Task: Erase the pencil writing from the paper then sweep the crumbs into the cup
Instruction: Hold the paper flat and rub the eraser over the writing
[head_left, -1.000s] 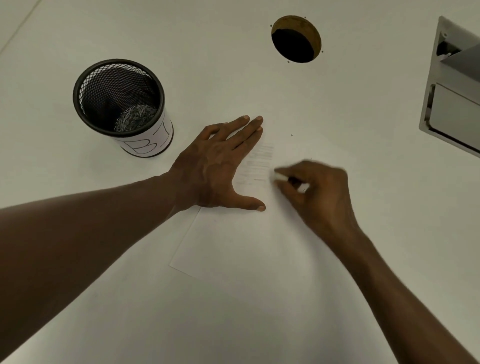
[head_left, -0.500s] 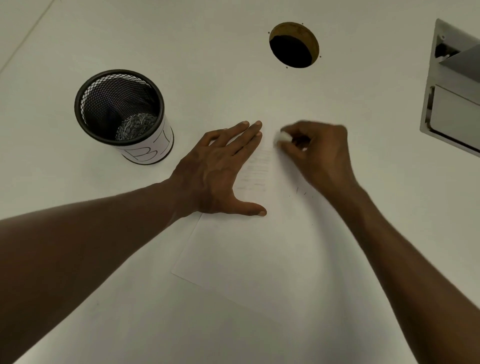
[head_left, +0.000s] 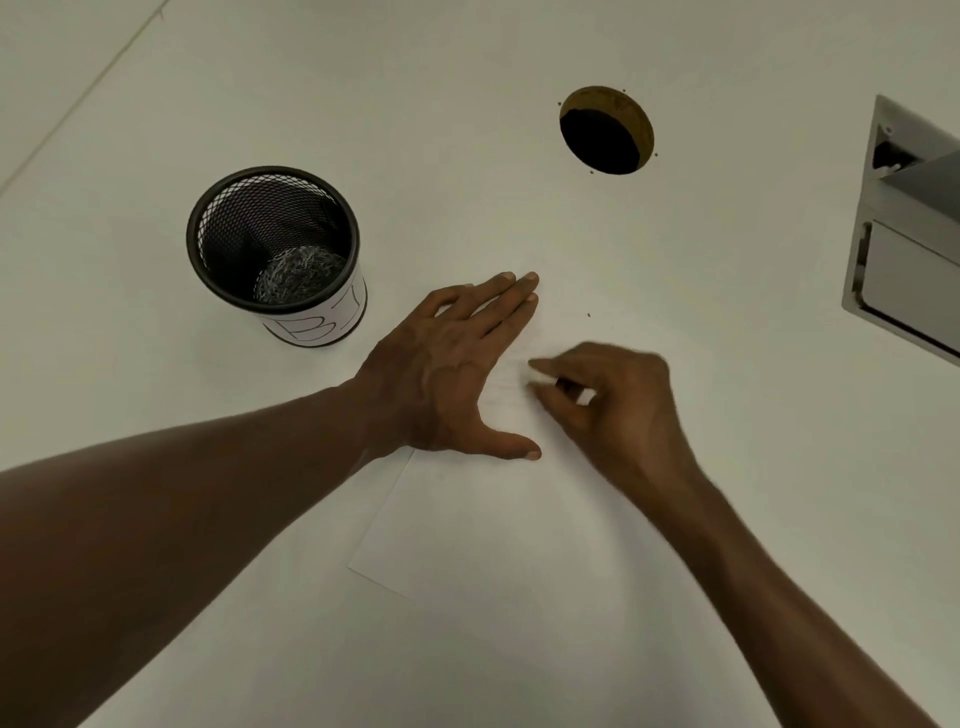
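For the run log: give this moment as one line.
phase: erasing | left hand: flat on paper | right hand: pinching eraser | cup: untouched

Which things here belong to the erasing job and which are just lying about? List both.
Job: paper, eraser in right hand, left hand pressing the paper, mesh cup, dark crumb.
Lying about: round desk hole, grey box.

White table: paper, mesh cup left of it.

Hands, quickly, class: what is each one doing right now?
Left hand: open, fingers straight, pressing flat on the paper.
Right hand: closed, pinching the white eraser against the paper.
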